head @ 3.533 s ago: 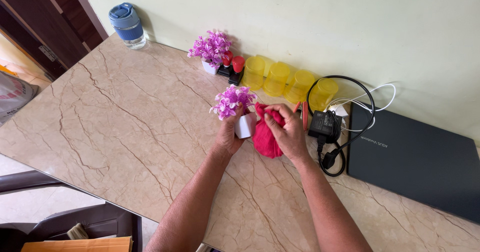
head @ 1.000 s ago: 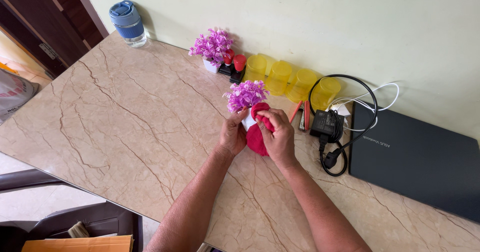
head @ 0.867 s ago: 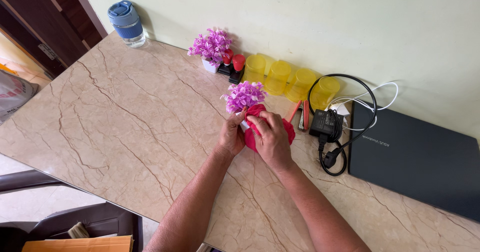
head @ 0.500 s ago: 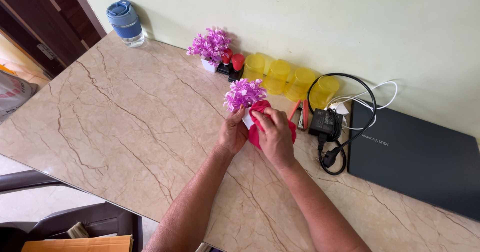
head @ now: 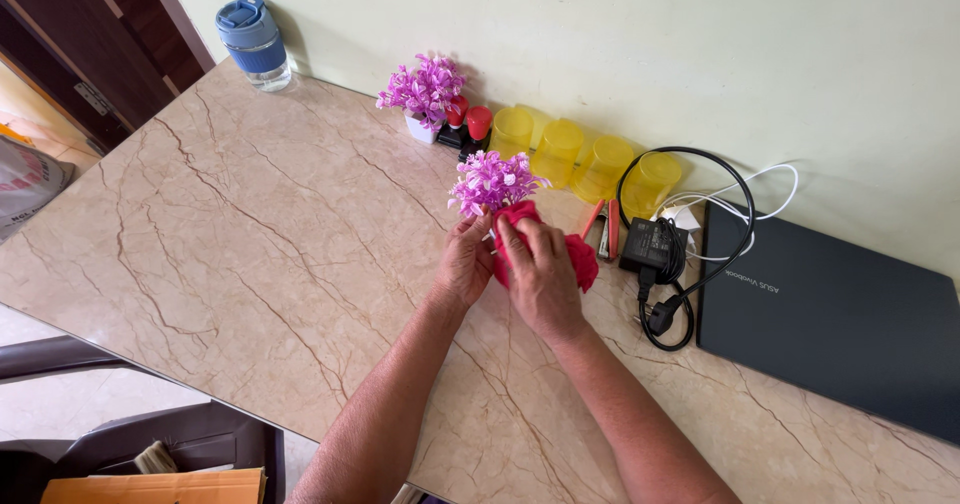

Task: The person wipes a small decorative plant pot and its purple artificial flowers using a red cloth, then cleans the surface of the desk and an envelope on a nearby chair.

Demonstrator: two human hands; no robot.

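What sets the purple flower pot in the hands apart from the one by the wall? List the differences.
The held flower pot is gripped by the left hand, while the flower pot by the wall stands free on the marble table. The held one has a red cloth pressed against it by the right hand; the other touches no cloth. The held pot's base is mostly hidden; the other's white base shows. Both carry similar purple blossoms.

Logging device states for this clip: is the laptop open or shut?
Shut. The laptop lies flat on the table with its dark lid facing up; no screen or keyboard shows.
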